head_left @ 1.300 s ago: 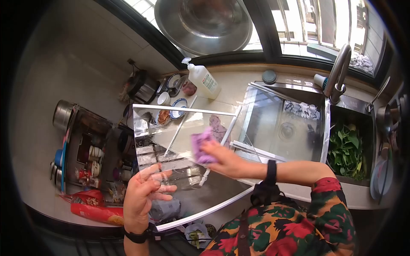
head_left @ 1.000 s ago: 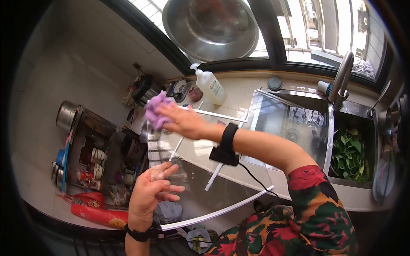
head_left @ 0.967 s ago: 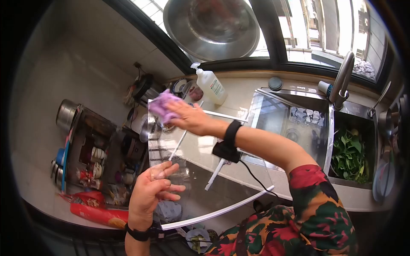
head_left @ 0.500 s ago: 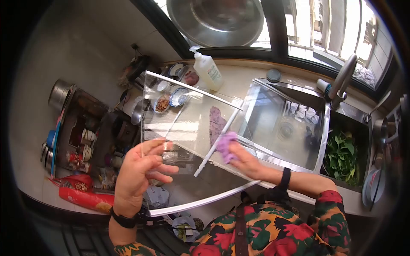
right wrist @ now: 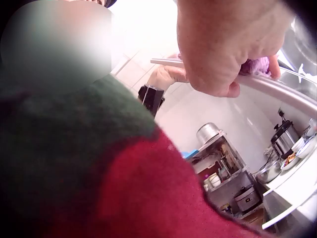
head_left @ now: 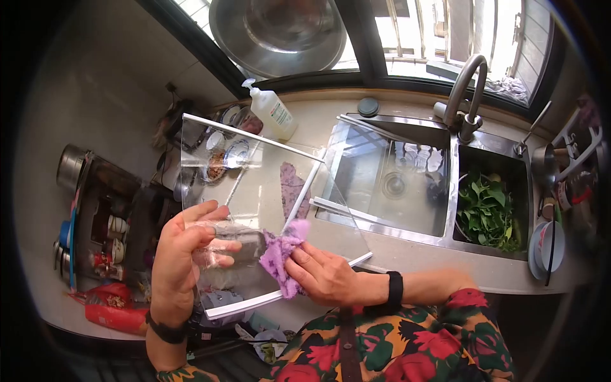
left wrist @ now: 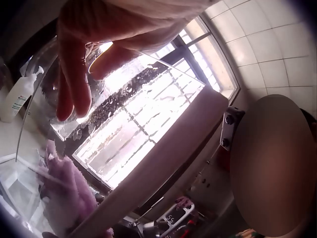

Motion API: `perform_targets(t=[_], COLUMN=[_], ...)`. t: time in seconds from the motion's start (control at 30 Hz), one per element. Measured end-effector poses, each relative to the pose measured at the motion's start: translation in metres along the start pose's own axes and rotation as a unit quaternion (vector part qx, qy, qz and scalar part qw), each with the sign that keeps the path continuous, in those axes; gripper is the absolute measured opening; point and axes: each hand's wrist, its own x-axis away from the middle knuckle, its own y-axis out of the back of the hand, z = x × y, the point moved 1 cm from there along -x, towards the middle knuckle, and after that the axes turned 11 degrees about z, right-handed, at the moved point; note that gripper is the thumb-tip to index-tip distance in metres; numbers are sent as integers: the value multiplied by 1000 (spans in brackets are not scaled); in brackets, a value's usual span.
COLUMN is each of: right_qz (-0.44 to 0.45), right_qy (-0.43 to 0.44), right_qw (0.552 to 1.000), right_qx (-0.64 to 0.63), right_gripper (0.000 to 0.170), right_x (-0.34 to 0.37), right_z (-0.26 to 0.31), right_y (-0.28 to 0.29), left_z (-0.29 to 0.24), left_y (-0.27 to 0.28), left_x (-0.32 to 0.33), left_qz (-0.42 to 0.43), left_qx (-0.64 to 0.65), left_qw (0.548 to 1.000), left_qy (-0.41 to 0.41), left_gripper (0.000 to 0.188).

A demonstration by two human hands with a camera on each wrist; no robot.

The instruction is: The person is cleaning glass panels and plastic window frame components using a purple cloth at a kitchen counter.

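A clear glass panel point(head_left: 216, 251) with white edge strips is held tilted over the counter's front edge. My left hand point(head_left: 173, 258) grips its left side, fingers and thumb on either side of the glass, as the left wrist view also shows the hand point(left wrist: 109, 29). With curled fingers my right hand point(head_left: 328, 277) holds a purple cloth point(head_left: 278, 264) against the panel beside the white front strip point(head_left: 245, 304). The cloth point(left wrist: 67, 191) is bunched in the left wrist view. In the right wrist view the hand point(right wrist: 228, 44) is at the strip point(right wrist: 285, 91), partly covering the cloth point(right wrist: 257, 67).
A pump bottle point(head_left: 272, 114) and small dishes stand behind the panel. Another glass panel with white strips leans across the left basin of the sink point(head_left: 450, 191); leafy greens point(head_left: 485, 207) fill the right basin. A cluttered shelf point(head_left: 105, 210) is at the left.
My right hand with the cloth swept from the panel's far left corner back toward me, and now sits by the front strip. My left hand keeps its hold while the view shifts.
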Motion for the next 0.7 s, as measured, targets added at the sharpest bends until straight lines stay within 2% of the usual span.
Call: perform_targets(t=[0.07, 0.13, 0.27, 0.33, 0.4, 0.43, 0.5, 0.53, 0.57, 0.6, 0.67, 0.7], right_qz=[-65, -123, -163, -206, -192, -183, -80, -111, -118, -118, -76, -49], right_qy=[-42, -45, -66, -8, 26, 22, -40, -14, 5, 24, -14, -20], right_qw=[997, 991, 984, 978, 980, 981, 993, 985, 955, 904, 864, 862], right_qx=[-4, 15, -25, -27, -45, -58, -74, -128, -272, -410, -497, -505], right_gripper=[37, 33, 24, 20, 15, 12, 18, 27, 30, 34, 34, 34], right_x=[-1, -10, -30, -47, -67, -76, -90, -101, -109, -115, -117, -115], right_z=[1, -8, -28, -43, -52, -55, -67, -66, -76, -86, -94, -104], right_y=[2, 15, 43, 60, 78, 87, 109, 121, 119, 117, 131, 137], left_z=[-5, -11, -24, -36, -51, -54, -55, -55, -47, -31, 4, 27], left_y=[-2, -2, -4, 0, 9, 15, 18, 19, 29, 43, 65, 83], left_x=[-3, -6, -5, -5, -3, -4, -1, 0, -5, -13, -31, -47], left_qz=[4, 11, -42, -37, -33, 28, 41, 60, 57, -4, -146, -180], left_qx=[1, 48, 63, 95, 158, 184, 191, 196, 165, 139, 38, 47], left_qw=[1000, 999, 997, 995, 987, 982, 978, 972, 972, 966, 949, 941], left_qy=[-15, -3, -9, -15, -18, -44, -79, -113, -155, -218, -275, -283], left_gripper=[49, 50, 47, 39, 41, 49, 56, 63, 77, 73, 87, 93])
